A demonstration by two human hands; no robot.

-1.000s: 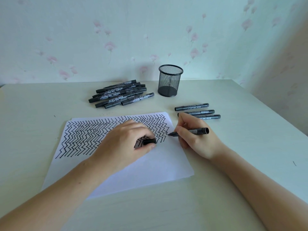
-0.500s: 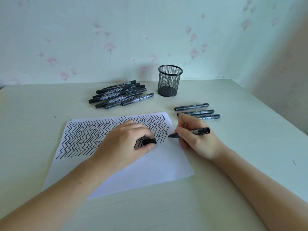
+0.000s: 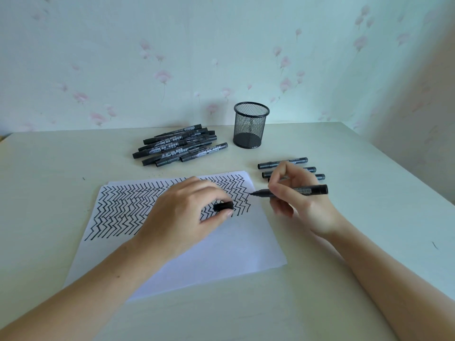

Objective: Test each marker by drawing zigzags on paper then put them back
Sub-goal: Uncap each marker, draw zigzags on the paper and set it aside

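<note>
The paper [image 3: 221,247] is lying in the middle of the table [image 3: 369,217], and black zigzags [image 3: 128,207] are filling most of its top half, so I am guessing many markers are tested already; a big pile of markers [image 3: 177,147] is sitting at 11 o'clock from the paper, three more markers [image 3: 283,163] are lying at 2 o'clock from it, and I cannot tell which group is done; the mesh cup [image 3: 251,125] at 12 o'clock is looking empty, so putting back seems left to do. The right hand [image 3: 295,200] is pinching an open marker [image 3: 290,191], its tip reaching the paper's right edge; I cannot tell if it is touching; the left hand [image 3: 187,212] is pressing on the paper, fingers curled around the cap [image 3: 223,206].
</note>
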